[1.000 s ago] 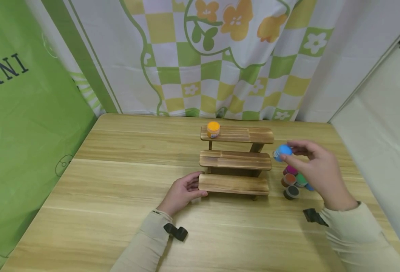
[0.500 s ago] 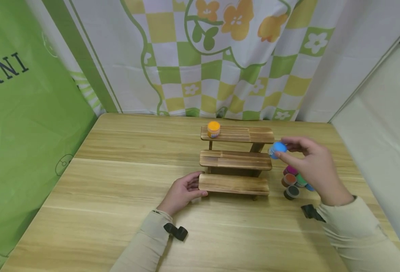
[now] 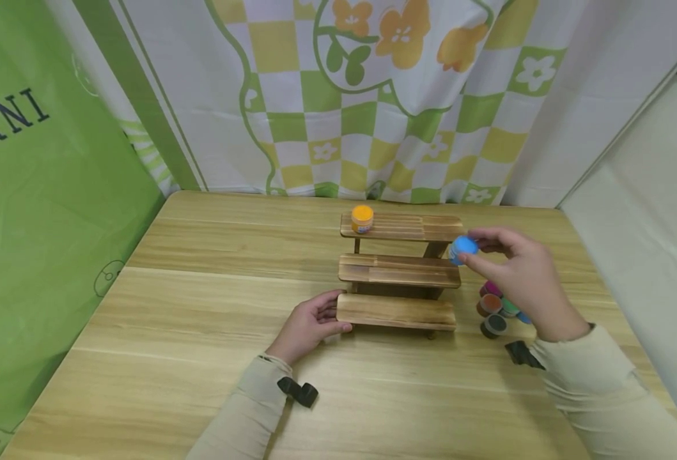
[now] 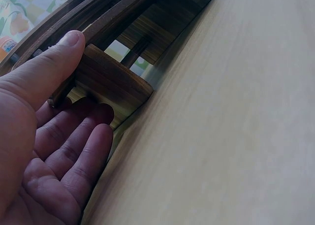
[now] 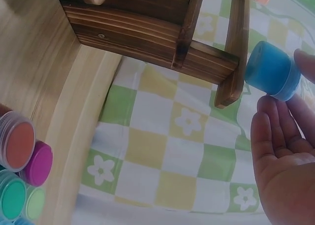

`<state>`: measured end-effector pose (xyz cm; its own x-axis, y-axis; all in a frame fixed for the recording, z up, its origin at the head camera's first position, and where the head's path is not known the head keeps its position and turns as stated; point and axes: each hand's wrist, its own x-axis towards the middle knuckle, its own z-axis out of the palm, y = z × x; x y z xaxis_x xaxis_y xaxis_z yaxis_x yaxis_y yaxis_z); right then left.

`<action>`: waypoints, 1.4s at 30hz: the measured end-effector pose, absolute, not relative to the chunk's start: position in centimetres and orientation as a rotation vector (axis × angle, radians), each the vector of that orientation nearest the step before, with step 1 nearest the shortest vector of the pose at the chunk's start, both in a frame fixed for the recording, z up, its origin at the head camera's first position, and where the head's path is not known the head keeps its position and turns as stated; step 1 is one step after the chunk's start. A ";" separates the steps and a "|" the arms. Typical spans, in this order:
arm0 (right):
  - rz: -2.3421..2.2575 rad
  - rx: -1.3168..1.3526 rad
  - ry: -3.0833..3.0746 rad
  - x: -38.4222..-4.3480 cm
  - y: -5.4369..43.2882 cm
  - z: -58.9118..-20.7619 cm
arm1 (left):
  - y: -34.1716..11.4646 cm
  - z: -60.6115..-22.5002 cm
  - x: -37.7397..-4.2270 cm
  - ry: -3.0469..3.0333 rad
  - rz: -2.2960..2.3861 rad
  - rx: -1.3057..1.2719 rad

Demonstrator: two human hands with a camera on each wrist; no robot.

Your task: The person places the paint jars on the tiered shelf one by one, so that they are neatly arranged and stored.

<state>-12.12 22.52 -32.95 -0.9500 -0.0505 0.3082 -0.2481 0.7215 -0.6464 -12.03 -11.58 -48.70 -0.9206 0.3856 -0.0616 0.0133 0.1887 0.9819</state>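
A three-tier wooden stand (image 3: 396, 311) stands on the table. At its lower left end, my left hand (image 3: 308, 324) grips the bottom step. The left wrist view shows the thumb (image 4: 69, 43) over the plank and the fingers (image 4: 88, 156) at the end panel. My right hand (image 3: 525, 278) pinches a blue paint pot (image 3: 463, 248) between thumb and fingertips. That pot is in the air by the right ends of the upper and middle steps. In the right wrist view the blue pot (image 5: 273, 70) appears tilted near the stand. An orange-yellow pot (image 3: 362, 218) sits on the top step's left end.
Several paint pots cluster under my right hand: a dark one (image 3: 493, 326), a brown-orange one (image 3: 489, 305), a magenta one (image 5: 38, 163) and green ones. Behind the table (image 3: 200, 275) hangs a checkered curtain (image 3: 367, 121). Green cloth (image 3: 45, 211) borders the left side.
My right hand has carried the blue pot left and slightly away from me, toward the stand's right end. The left hand and the stand stay where they were.
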 end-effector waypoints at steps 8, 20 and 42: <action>1.062 0.248 -2.651 -12.6 22.0 -32.8 | -11.6 -48.5 -12.0 2.176 1.794 0.372; 1.054 0.342 -2.621 -13.6 20.8 -32.6 | -11.6 -48.6 -12.0 2.177 1.782 0.361; 1.099 0.392 -2.650 -15.2 19.0 -32.4 | -11.5 -48.7 -12.0 2.188 1.779 0.360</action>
